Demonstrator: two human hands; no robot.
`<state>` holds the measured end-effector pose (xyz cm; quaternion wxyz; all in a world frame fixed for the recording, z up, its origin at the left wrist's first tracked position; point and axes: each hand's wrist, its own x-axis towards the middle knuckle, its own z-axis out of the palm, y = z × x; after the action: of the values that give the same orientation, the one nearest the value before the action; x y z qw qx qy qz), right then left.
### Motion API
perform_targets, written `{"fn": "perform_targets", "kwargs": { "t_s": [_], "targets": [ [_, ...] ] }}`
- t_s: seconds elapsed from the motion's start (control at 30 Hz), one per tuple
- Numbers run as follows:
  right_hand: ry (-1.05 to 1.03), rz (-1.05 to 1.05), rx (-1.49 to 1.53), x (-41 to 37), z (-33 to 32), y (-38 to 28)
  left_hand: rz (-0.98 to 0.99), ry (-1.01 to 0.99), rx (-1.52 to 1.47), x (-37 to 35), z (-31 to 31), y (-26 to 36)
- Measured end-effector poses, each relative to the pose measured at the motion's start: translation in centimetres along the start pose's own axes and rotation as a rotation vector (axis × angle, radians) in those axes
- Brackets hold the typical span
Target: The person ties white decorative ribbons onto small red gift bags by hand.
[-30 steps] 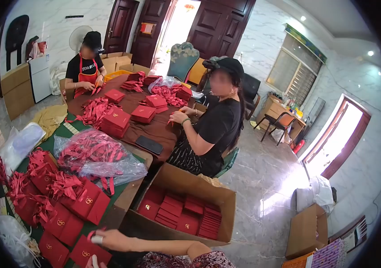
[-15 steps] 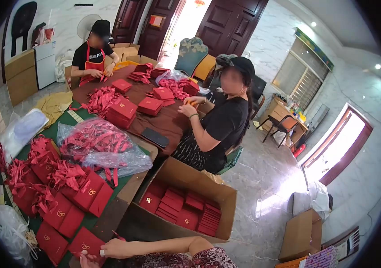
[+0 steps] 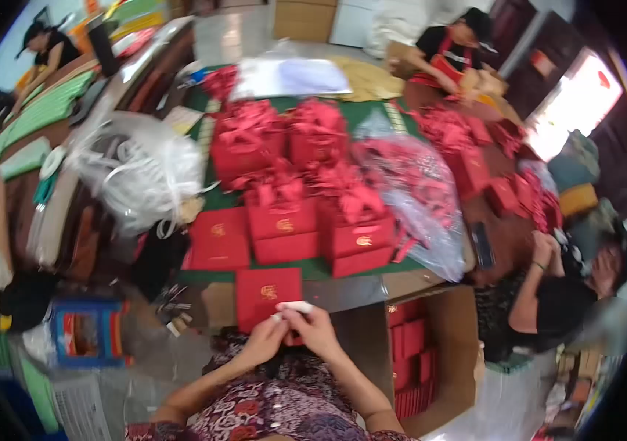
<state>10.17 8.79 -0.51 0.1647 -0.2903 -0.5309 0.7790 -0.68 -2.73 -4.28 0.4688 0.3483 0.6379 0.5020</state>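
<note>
My left hand and my right hand meet at the near edge of the table. Both pinch a small white piece over the lower edge of a flat red gift box with a gold emblem. Beyond it lie more red boxes with gold emblems and a heap of red ribbon-topped boxes on the green table cover. The frame is blurred, so what the white piece is cannot be told.
A white plastic bag sits left, a clear bag of red ribbons right. A cardboard carton with red boxes stands on the floor at my right. A seated person in black works nearby; another in a red apron sits at the far end.
The view has swung left and down onto the table in front of me. My hands have come together at the near red box and now pinch a white piece.
</note>
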Motion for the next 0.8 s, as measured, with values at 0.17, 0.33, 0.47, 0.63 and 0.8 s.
{"fn": "perform_targets", "kwargs": {
  "t_s": [0.17, 0.33, 0.47, 0.63, 0.8],
  "targets": [
    [0.068, 0.055, 0.023, -0.2, -0.5, 0.4, -0.029, -0.081, 0.02, -0.1, -0.1, 1.5],
    [0.273, -0.077, -0.205, 0.3, -1.3, -0.3, 0.296, 0.112, 0.509, 2.3, -3.8, 4.2],
    [0.281, -0.046, -0.376, 1.5, -2.1, -0.3, 0.418, 0.315, 0.878, 5.2, -5.8, 4.6],
    [0.345, -0.128, -0.551, 3.2, -2.1, 0.8, 0.378, 0.24, 1.057, 6.9, -5.4, 4.4],
    [0.363, -0.197, -0.628, 4.2, -1.6, 1.1, 0.342, 0.195, 1.029, 7.0, -5.5, 5.0]
  ]
}}
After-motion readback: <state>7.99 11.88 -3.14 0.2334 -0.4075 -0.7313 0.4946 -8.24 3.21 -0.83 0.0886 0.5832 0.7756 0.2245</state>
